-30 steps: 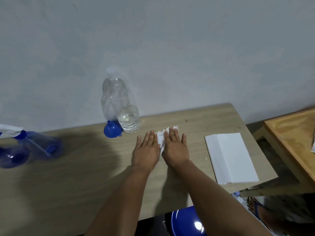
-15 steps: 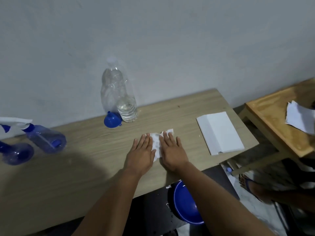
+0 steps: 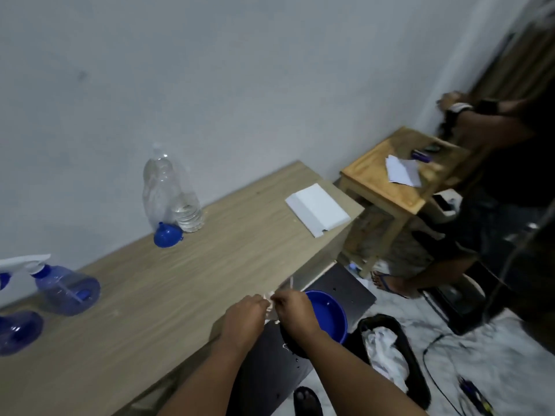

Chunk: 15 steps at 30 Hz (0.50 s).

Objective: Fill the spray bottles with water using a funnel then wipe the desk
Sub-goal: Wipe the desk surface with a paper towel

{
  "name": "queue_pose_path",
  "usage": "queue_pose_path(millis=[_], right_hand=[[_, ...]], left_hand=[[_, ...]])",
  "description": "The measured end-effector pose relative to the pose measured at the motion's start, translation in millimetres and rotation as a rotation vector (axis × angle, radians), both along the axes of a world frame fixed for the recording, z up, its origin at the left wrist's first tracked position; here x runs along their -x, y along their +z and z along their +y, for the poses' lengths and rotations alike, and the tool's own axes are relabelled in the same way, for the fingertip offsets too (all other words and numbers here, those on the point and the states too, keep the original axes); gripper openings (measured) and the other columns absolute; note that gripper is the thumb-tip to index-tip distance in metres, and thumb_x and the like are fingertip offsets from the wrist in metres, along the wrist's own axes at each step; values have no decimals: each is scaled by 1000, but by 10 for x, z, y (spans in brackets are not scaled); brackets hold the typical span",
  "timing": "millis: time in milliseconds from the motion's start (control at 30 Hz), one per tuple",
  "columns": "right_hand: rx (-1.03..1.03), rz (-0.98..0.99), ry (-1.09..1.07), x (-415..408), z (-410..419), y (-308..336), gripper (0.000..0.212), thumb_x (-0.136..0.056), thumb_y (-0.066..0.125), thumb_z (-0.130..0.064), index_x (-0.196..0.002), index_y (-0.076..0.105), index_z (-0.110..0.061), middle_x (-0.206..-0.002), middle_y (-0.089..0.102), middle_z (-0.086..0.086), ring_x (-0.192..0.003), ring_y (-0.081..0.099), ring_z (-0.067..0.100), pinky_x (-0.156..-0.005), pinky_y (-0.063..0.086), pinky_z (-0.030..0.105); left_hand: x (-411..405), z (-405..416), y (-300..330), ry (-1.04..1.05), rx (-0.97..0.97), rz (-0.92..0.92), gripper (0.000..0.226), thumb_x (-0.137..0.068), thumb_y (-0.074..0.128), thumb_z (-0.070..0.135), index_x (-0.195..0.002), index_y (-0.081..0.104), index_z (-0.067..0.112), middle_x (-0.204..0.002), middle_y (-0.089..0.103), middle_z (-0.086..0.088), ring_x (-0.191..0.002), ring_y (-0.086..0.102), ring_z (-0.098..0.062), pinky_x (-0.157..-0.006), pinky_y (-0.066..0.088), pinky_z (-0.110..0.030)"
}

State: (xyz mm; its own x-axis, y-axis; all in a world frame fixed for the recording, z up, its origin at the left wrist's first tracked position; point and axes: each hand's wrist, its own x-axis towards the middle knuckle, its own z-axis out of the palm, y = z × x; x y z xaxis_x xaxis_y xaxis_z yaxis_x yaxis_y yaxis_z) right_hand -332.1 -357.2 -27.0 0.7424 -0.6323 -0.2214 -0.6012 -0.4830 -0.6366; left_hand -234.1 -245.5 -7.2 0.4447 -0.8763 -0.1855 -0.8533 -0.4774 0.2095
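My left hand (image 3: 244,318) and my right hand (image 3: 292,307) are closed together on a small white tissue (image 3: 270,304) at the desk's front edge, over a blue basin (image 3: 329,313) below. The wooden desk (image 3: 180,289) holds two blue spray bottles at the far left, one lying tilted (image 3: 64,285) and one partly cut off (image 3: 16,331). A clear water bottle (image 3: 171,193) with a little water stands at the back, with a blue funnel (image 3: 167,235) upside down beside it.
A white tissue pack (image 3: 318,208) lies near the desk's right end. A black bin (image 3: 390,355) with crumpled white tissue sits on the floor right of the basin. A small wooden table (image 3: 399,181) with papers stands further right, with another person (image 3: 495,181) beside it. Cables cross the floor.
Both hands slid the tissue from mid-desk back to the front edge and bunched it between them. The view has swung right and tilted, showing the floor, bin and the other person.
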Motion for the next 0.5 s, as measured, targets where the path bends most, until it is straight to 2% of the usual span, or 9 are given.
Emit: queue_pose_path(millis=[67, 100, 167, 200, 267, 367, 433, 500], right_hand=[[-128, -61, -224, 338, 27, 77, 24, -94, 62, -10, -107, 82, -15, -99, 81, 3, -84, 70, 12, -62, 45, 10], [-178, -76, -331, 518, 11, 84, 23, -91, 66, -9, -105, 82, -14, -97, 81, 2, -84, 70, 10, -63, 45, 8], [-253, -103, -510, 887, -74, 118, 17, -85, 71, -5, -91, 81, -18, -86, 78, -1, -81, 70, 13, -71, 55, 16], [-279, -120, -598, 1075, -141, 107, 19, -83, 74, -3, -81, 77, -22, -80, 76, -2, -79, 71, 16, -78, 61, 28], [-312, -154, -758, 1473, -287, 65, 25, -81, 77, -2, -72, 71, -24, -76, 74, -1, -80, 73, 22, -81, 64, 44], [-338, -193, -978, 2020, -464, 97, 21, -80, 76, -1, -74, 71, -21, -77, 73, 0, -80, 72, 24, -79, 65, 47], [-339, -195, -1086, 2352, -571, 85, 24, -80, 74, 1, -71, 68, -21, -73, 70, -2, -74, 68, 22, -79, 64, 47], [-323, -181, -1165, 2642, -666, 19, 24, -81, 72, 0, -68, 65, -19, -70, 68, 0, -74, 67, 26, -79, 64, 50]], left_hand=[[217, -68, 57, 69, 92, 126, 20, -94, 50, 34, -108, 65, 29, -110, 66, 7, -104, 63, -19, -77, 47, -32], [336, -126, 58, 94, 126, 178, 20, -92, 53, 37, -106, 63, 29, -107, 68, 7, -101, 64, -20, -74, 47, -33], [575, -283, 118, 102, 164, 274, 19, -87, 61, 38, -104, 62, 30, -101, 71, 10, -95, 66, -18, -69, 47, -30], [697, -384, 150, 105, 156, 340, 19, -85, 65, 36, -104, 63, 31, -98, 71, 12, -91, 67, -15, -66, 45, -27], [947, -610, 198, 95, 113, 487, 19, -82, 72, 32, -99, 64, 32, -91, 71, 13, -85, 66, -12, -65, 46, -25], [1330, -988, 68, 48, 45, 662, 19, -76, 78, 26, -89, 65, 26, -80, 72, 7, -79, 68, -15, -74, 56, -33], [1579, -1208, -35, 51, 28, 756, 18, -75, 80, 22, -85, 65, 24, -76, 73, 2, -75, 70, -18, -74, 59, -39], [1851, -1411, -94, 50, 18, 803, 18, -77, 80, 19, -84, 64, 23, -74, 73, -1, -75, 71, -20, -73, 59, -38]])
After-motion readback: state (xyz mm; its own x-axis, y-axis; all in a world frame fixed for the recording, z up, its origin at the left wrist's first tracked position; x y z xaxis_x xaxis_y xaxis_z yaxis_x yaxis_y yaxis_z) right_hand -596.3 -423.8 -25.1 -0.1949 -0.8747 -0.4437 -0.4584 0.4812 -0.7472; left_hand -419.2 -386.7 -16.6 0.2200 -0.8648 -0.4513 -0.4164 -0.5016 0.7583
